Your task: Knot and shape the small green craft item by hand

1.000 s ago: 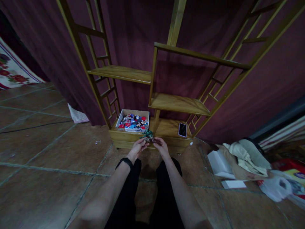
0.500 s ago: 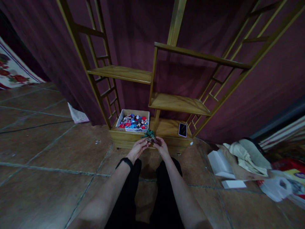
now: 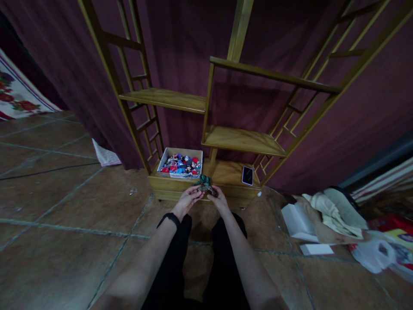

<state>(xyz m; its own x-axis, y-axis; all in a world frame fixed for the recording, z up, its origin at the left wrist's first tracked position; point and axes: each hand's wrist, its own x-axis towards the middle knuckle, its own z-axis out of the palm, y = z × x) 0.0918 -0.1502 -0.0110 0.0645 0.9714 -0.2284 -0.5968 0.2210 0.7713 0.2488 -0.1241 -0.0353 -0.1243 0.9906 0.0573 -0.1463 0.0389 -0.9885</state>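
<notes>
My left hand (image 3: 187,200) and my right hand (image 3: 219,198) meet in front of a low wooden shelf unit (image 3: 226,172). Between their fingertips they pinch a small green and brown figurine (image 3: 204,183), held just above the front edge of the bottom shelf. A black band sits on my left wrist. To the left of the figurine, a white box (image 3: 180,163) full of small colourful toys rests on the bottom shelf. A dark phone (image 3: 247,175) lies flat on the same shelf to the right.
The shelf unit's upper shelves (image 3: 241,140) stand against a dark red curtain (image 3: 180,47). White boxes (image 3: 298,221), a beige cloth (image 3: 332,211) and a plastic bag (image 3: 374,254) lie on the tiled floor at right. A patterned cloth (image 3: 16,94) lies at far left.
The figurine and both hands have shifted slightly to the right; the grip is the same.
</notes>
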